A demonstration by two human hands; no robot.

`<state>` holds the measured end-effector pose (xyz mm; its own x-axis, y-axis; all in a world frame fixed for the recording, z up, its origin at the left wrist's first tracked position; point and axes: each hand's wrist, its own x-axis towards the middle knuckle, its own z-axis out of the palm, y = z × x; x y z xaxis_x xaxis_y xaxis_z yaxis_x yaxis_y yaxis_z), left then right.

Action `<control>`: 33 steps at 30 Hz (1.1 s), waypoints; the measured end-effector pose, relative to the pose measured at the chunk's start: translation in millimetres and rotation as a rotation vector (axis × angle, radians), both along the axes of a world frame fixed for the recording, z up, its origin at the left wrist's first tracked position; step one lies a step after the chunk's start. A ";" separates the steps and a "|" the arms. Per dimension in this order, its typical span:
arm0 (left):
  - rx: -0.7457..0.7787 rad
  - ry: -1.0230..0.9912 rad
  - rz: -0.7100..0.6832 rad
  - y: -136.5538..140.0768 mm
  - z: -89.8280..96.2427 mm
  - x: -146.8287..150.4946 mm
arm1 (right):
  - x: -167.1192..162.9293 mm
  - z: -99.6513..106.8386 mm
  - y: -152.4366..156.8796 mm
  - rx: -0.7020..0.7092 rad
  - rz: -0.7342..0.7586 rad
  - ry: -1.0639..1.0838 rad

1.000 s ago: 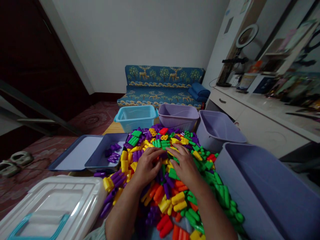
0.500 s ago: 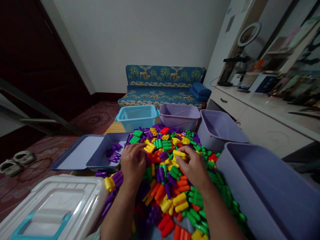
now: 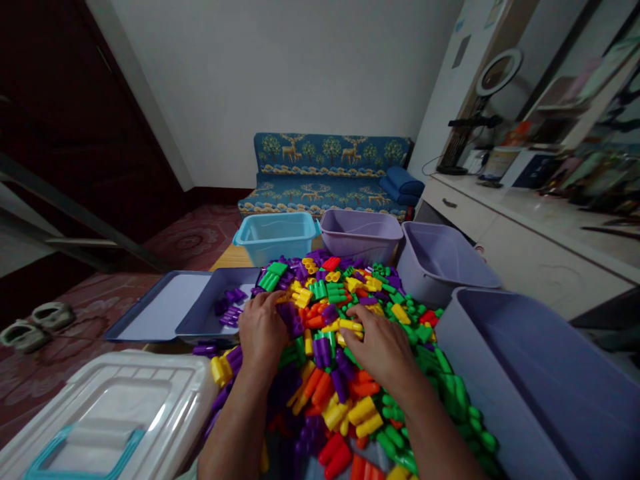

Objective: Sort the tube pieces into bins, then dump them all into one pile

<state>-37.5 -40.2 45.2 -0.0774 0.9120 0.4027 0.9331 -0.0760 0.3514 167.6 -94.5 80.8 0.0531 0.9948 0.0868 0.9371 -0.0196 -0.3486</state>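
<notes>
Many plastic building blocks shaped like joined tubes, in purple, yellow, green and red-orange, lie in a heap. My left hand is at the heap's left side, fingers curled down at a purple block; its fingertips are partly hidden. My right hand is over the middle, thumb and forefinger apart beside a yellow block. Another yellow block rests on green ones just beyond the right hand. Several purple blocks are inside a shallow box with its lid folded open, left of my left hand.
A light blue tub and a mauve tub stand behind the heap. Two more purple-grey tubs line the right side. A white lidded box with a blue handle is at front left. Beyond are a patterned sofa and a cabinet.
My right hand has let go of a yellow block, which now rests to its right, and has come down to another yellow block. My left hand has shifted slightly lower over the purple blocks.
</notes>
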 end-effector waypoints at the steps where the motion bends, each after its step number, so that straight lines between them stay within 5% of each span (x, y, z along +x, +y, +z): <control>1: 0.000 0.009 -0.001 0.2 -0.5 -0.4 | -0.1 -0.6 -0.2 -0.002 0.002 -0.001; 7: 0.133 -0.072 -0.060 4.2 -4.6 -4.0 | 1.6 -8.0 -1.4 0.021 0.087 0.003; 12: 0.340 -0.484 -0.268 -3.6 6.8 8.7 | 3.2 -13.9 0.3 0.064 0.067 0.005; 17: 0.142 -0.834 -0.461 -12.7 7.8 25.6 | 3.0 -9.3 0.9 0.086 0.064 0.044; 22: -0.022 -0.888 -0.462 -9.7 0.2 32.3 | 5.2 -4.4 3.0 0.059 -0.009 0.131; 28: 0.022 -0.750 -0.439 -6.9 -3.6 33.3 | 11.4 -8.9 7.6 0.113 -0.008 0.577; 33: 0.050 -0.595 -0.473 -5.4 -7.9 32.3 | 11.6 -11.2 9.6 -0.031 0.056 1.124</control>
